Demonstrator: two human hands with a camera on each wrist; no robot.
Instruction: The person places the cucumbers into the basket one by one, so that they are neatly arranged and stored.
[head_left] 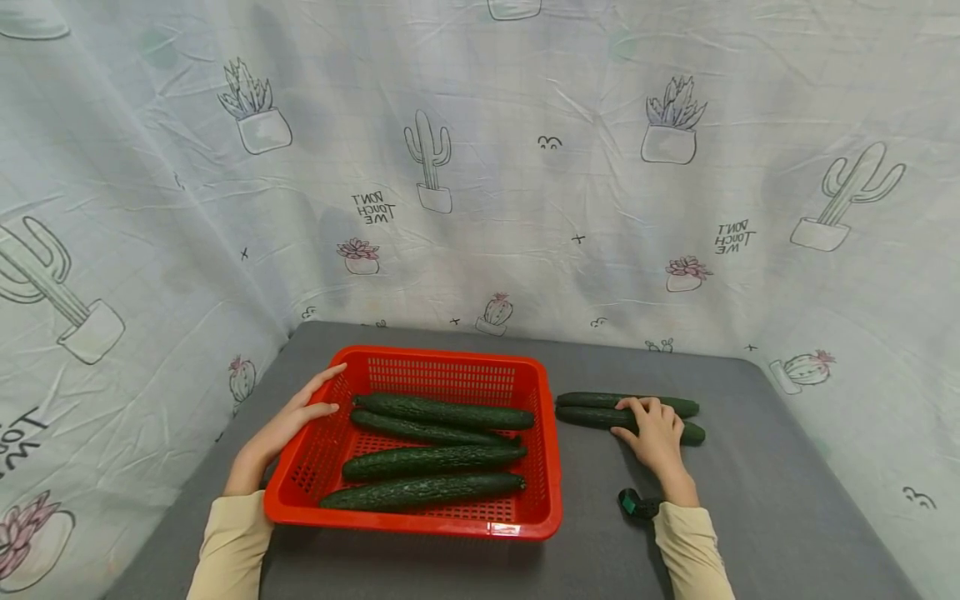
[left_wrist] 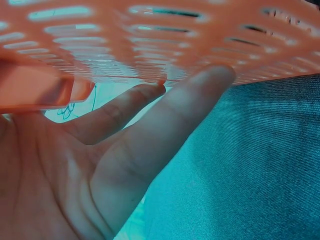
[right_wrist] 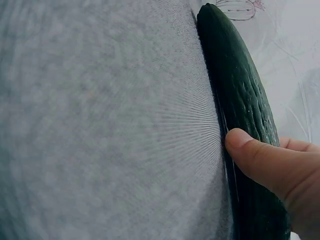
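Observation:
My left hand (head_left: 288, 425) holds the left rim of a red plastic basket (head_left: 553, 467). Some digits lie over the rim, while the left wrist view shows fingers (left_wrist: 150, 130) against the outside of its slotted wall. Inside the basket lie several dark green cucumbers (head_left: 442, 412), roughly side by side. To the right of the basket, my right hand (head_left: 656, 437) grips the nearer of two cucumbers on the table, this cucumber (head_left: 588, 417) having the thumb on its near side. Directly behind it lies the other cucumber (head_left: 592, 399), partly hidden by the hand.
A grey cloth covers the table (head_left: 600, 558). White fabric curtains (head_left: 510, 208) printed with potted cacti hang behind it and along both sides. A black strap with a green patch (head_left: 637, 504) is by the right wrist.

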